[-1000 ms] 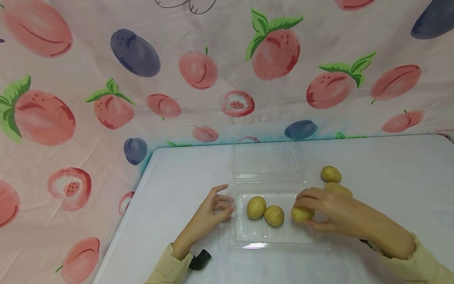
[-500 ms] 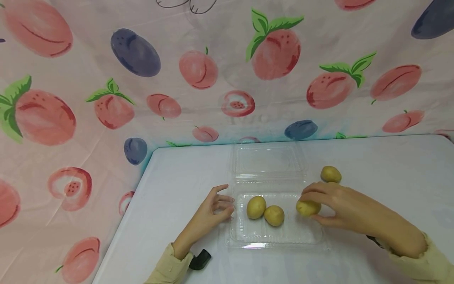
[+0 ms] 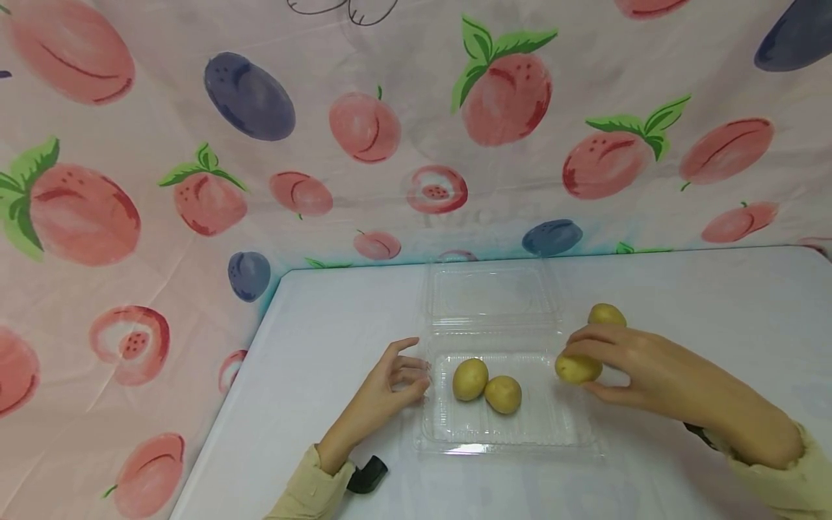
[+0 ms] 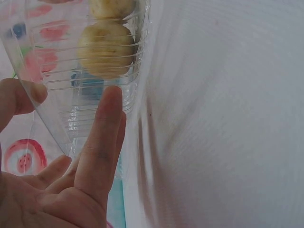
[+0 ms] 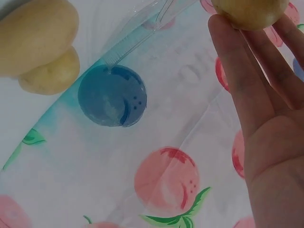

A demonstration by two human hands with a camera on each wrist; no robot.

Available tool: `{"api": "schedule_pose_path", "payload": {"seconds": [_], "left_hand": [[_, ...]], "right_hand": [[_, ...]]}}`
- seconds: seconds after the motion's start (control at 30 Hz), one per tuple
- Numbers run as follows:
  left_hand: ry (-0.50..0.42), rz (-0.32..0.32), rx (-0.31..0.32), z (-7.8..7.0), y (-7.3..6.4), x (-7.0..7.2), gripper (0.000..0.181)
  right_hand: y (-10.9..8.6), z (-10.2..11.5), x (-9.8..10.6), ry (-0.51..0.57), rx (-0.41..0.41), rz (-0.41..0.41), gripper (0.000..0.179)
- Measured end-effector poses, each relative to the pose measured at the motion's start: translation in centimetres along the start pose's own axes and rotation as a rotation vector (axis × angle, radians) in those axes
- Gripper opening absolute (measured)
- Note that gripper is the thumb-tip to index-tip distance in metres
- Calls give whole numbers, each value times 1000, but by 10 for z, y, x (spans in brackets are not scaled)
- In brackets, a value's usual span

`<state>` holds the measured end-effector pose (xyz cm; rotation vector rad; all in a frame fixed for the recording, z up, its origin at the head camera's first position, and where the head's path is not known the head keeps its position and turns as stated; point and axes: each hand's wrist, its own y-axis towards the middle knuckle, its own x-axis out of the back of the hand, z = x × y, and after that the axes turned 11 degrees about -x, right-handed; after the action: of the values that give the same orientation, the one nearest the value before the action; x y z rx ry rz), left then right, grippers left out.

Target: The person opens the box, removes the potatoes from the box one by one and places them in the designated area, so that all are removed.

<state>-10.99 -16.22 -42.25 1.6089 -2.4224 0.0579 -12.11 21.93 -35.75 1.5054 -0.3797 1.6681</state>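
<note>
Between the thumb and fingertips of my right hand [image 3: 633,365] is a yellow potato [image 3: 578,368], held over the right edge of a clear plastic clamshell box [image 3: 546,430]. Two potatoes [image 3: 486,386] lie side by side in the box's base. At the box's left wall is my left hand [image 3: 390,383], its fingers loosely bent. The left wrist view has its thumb [image 4: 38,92] overlapping the rim and a straight finger [image 4: 109,109] beside the ribbed wall. One more potato [image 3: 607,315] rests behind my right hand. In the right wrist view, a larger potato [image 5: 42,33] overlaps it.
The box's lid [image 3: 490,292] lies open toward the back of the white table [image 3: 728,318]. Behind the table hangs a fruit-printed cloth [image 3: 403,130]. A black object [image 3: 367,475] sits beside the left sleeve.
My right hand has moved right and slightly back with the potato, from above the box's base to its right edge. My left hand and the two potatoes in the box stay put.
</note>
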Motion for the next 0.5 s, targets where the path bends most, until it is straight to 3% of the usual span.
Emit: {"api": "schedule_pose_path", "payload": {"seconds": [0.17, 0.27, 0.4, 0.5], "left_hand": [[6, 3, -5, 1, 0, 0, 70], [6, 6, -10, 2, 1, 0, 70], [4, 5, -5, 2, 1, 0, 70], [0, 1, 1, 1, 0, 0, 71]], "right_hand": [[-1, -3, 1, -5, -6, -10, 54], [-1, -6, 2, -12, 6, -36, 39], [-2, -12, 3, -21, -1, -58, 55], [-3, -15, 5, -18, -5, -73, 54]]}}
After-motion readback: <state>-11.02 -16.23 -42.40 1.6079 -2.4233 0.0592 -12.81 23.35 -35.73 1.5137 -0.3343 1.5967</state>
